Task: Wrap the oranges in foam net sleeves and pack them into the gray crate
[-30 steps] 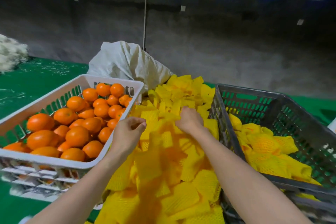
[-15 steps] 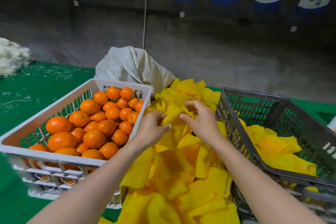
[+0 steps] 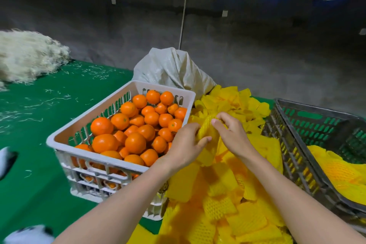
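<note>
both hands were on one foam net sleeve (image 3: 207, 128), just right of the white crate's (image 3: 95, 156) right wall, above the sleeve pile (image 3: 227, 194). left hand (image 3: 184, 144) pinched the sleeve's lower left edge. right hand (image 3: 231, 134) pinched its upper right edge, fingers curled. the sleeve's long axis ran roughly near-to-far, leaning toward the white crate's far corner. couldn't tell if its mouth was open yet. read this as the sleeve-opening step; no orange in either hand.

oranges (image 3: 135, 142) lay loose in the white crate, directly left of the left hand, so the left was the nearer one for the pick. nearest fruit sat just inside the right wall, and that rim was the edge to clear.

gray crate (image 3: 297, 138) stood further right of the white crate, beyond the pile, on the right hand's side. wrapped fruit (image 3: 336, 170) lay low inside it with open room above. the path from the white crate over the pile looked unobstructed.
</note>
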Tool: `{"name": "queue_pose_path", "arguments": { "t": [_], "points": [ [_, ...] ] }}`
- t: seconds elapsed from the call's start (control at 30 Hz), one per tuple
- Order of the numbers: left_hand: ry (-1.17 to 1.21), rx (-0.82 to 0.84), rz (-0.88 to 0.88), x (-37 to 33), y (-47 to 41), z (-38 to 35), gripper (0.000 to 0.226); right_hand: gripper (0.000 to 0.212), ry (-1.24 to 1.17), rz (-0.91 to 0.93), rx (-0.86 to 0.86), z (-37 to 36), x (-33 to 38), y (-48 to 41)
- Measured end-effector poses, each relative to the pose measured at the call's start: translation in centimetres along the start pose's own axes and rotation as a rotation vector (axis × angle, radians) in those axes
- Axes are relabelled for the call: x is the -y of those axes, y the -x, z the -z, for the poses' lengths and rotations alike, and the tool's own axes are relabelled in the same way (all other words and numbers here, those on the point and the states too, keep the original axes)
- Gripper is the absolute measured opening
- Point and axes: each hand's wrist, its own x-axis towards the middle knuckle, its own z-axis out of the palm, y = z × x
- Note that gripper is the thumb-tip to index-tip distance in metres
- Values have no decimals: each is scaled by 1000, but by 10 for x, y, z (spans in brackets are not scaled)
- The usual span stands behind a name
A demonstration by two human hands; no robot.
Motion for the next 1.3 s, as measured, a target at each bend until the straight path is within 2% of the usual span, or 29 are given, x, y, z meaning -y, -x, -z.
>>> {"name": "queue_pose_path", "arguments": {
  "t": [0.07, 0.17, 0.23, 0.27, 0.33, 0.37, 0.4, 0.43, 0.47, 0.53, 0.57, 0.67, 0.77, 0.83, 0.87, 0.93, 0.97, 1.03, 1.1, 1.17, 1.3],
  "points": [
    [-78, -42, -146, 1, -1, 8, 31, 21, -51, -4, -120, -13, 3, -2],
    [-164, -55, -213, 13, -9, 26, 27, 16, -73, -14, -240, -39, 9, -12],
    [-20, -57, -228, 21, -15, 37, 20, 16, -119, -44, -311, -56, 13, -23],
    [142, -63, -168, 26, -20, 45, 14, 17, -148, -68, -346, -63, 14, -29],
    [531, -92, 143, 39, -31, 65, 37, 20, -215, -105, -364, -79, 16, -39],
    [615, -109, 292, 51, -37, 74, 44, 22, -244, -114, -335, -88, 17, -42],
    [577, -119, 380, 68, -42, 82, 41, 26, -259, -116, -288, -97, 17, -42],
    [403, -91, 422, 85, -46, 90, 29, 29, -266, -111, -230, -107, 16, -40],
    [133, 15, 450, 102, -48, 96, 15, 31, -274, -103, -169, -117, 15, -37],
    [-365, 337, 499, 130, -46, 98, 31, 30, -297, -102, -64, -133, 11, -29],
    [-505, 467, 530, 141, -42, 96, 38, 30, -310, -110, -36, -138, 8, -26],
    [-704, 632, 525, 156, -32, 90, 47, 29, -347, -125, -12, -139, 5, -25],
    [-750, 581, 474, 161, -33, 89, 52, 28, -380, -151, 35, -135, 7, -27],
    [-568, 479, 555, 157, -34, 92, 56, 26, -462, -228, 69, -130, 10, -29],
    [-356, 412, 634, 153, -35, 95, 61, 24, -523, -285, 77, -125, 11, -31],
    [264, 268, 744, 137, -35, 100, 70, 18, -663, -374, 90, -108, 12, -33],
    [551, 217, 750, 127, -35, 101, 72, 17, -750, -391, 108, -96, 13, -33],
    [892, 190, 696, 107, -37, 97, 70, 20, -950, -377, 154, -72, 13, -29],
    [1082, 217, 651, 82, -38, 85, 66, 19, -1048, -355, 199, -51, 16, -19],
    [1200, 248, 654, 57, -39, 68, 66, 16, -1044, -332, 242, -37, 18, -6],
    [1262, 253, 716, 14, -32, 33, 44, 16, -919, -256, 304, -18, 19, 18]
  ]
}}
